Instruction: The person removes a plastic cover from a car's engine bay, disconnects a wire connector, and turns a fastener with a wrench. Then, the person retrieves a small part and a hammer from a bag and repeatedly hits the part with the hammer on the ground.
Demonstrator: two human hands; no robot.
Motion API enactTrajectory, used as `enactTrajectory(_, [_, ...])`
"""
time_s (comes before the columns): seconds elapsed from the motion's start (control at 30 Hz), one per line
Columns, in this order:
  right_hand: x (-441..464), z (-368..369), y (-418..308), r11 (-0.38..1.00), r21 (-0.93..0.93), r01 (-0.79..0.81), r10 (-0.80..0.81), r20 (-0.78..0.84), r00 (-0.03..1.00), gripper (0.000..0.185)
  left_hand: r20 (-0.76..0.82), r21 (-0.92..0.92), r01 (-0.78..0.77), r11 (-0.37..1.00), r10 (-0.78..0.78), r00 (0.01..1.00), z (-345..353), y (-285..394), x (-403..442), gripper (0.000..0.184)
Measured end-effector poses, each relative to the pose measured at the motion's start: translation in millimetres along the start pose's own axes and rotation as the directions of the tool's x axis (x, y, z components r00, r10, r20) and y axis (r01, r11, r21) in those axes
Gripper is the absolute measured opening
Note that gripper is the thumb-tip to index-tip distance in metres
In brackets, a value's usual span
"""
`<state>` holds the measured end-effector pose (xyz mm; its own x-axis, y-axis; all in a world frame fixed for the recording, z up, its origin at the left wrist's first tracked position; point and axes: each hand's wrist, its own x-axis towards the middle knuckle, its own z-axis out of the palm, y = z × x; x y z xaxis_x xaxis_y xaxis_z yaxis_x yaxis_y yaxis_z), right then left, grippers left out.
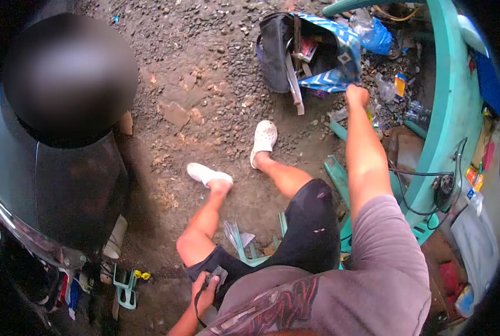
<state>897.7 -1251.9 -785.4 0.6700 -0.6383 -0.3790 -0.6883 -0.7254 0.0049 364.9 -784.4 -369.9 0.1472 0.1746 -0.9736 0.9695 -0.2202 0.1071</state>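
My right hand, on an outstretched arm, is closed at the near right corner of a bag with blue-and-white zigzag fabric and a black side. The bag gapes on the gravel, and inside it I see a wooden-looking strip, a red-and-white packet and other items too dark to name. Low in the view, beside my thigh, my left hand is closed around a small grey object. A black strap hangs by that hand; the object's kind is unclear.
I sit on a green plastic chair. A larger green plastic frame curves along the right, with a black cable over it. A blue plastic bag and litter lie near the zigzag bag. A motorcycle seat fills the left.
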Motion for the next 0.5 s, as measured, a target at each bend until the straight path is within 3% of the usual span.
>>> enactTrajectory(0.03, [-1.2,0.6,-3.5,1.000,0.012,-0.008,0.008,-0.013,1.000,0.042,0.004,0.062,-0.080,0.995,0.080,0.997,4.4,-43.6,22.0,0.033])
enactTrajectory(0.1, [-15.5,-2.5,-19.7,0.868,0.439,-0.233,0.189,0.142,0.972,0.032,0.052,0.032,-0.066,0.997,0.064,0.997,-9.4,-30.8,55.7,0.034])
enactTrajectory(0.13, [-17.9,-3.0,-24.4,0.859,0.455,-0.235,0.155,0.206,0.966,0.025,0.097,-0.013,-0.024,1.000,0.025,0.995,-14.6,-21.4,73.5,0.035])
enactTrajectory(0.17, [-15.8,1.5,-23.7,0.802,0.539,-0.259,0.120,0.280,0.952,0.031,0.133,-0.150,0.084,0.985,-0.064,0.989,-18.5,-14.7,93.0,0.036])
enactTrajectory(0.2, [-11.8,10.9,-23.3,0.738,0.611,-0.287,0.069,0.354,0.933,0.036,0.124,-0.112,0.039,0.993,-0.025,0.992,-21.6,-25.9,120.4,0.034])
enactTrajectory(0.23, [-2.2,18.1,-26.8,0.563,0.655,-0.504,0.082,0.563,0.823,0.044,-0.003,0.000,-0.267,0.964,0.267,0.964,-22.4,-40.3,154.6,0.031])
enactTrajectory(0.27, [9.1,25.5,-26.4,0.361,0.611,-0.704,0.047,0.742,0.669,0.051,-0.089,0.148,-0.526,0.837,0.541,0.836,-23.4,-48.1,183.6,0.028])
enactTrajectory(0.3, [22.9,35.0,-28.0,0.310,0.623,-0.718,-0.082,0.770,0.633,0.042,-0.098,0.161,-0.459,0.874,0.477,0.873,-27.7,-30.2,201.9,0.025])
enactTrajectory(0.33, [-6.7,29.1,-54.2,0.196,0.714,-0.672,-0.228,0.700,0.677,0.049,-0.110,0.169,-0.392,0.904,0.413,0.904,-33.1,-3.2,220.5,0.022])
enactTrajectory(0.4, [-60.8,10.2,-119.7,0.112,0.831,-0.545,-0.321,0.549,0.772,0.051,-0.082,-0.046,-0.214,0.976,0.209,0.974,-41.2,34.2,255.9,0.022])
enactTrajectory(0.47, [-35.8,40.6,-144.4,0.501,0.848,-0.176,-0.373,0.394,0.840,0.054,-0.145,-0.009,-0.382,0.924,0.376,0.915,-44.7,35.3,305.0,0.023])
enactTrajectory(0.5, [-30.9,45.7,-153.1,0.747,0.665,-0.020,-0.353,0.422,0.835,0.061,-0.207,0.010,-0.466,0.885,0.458,0.865,-45.8,31.5,334.9,0.024])
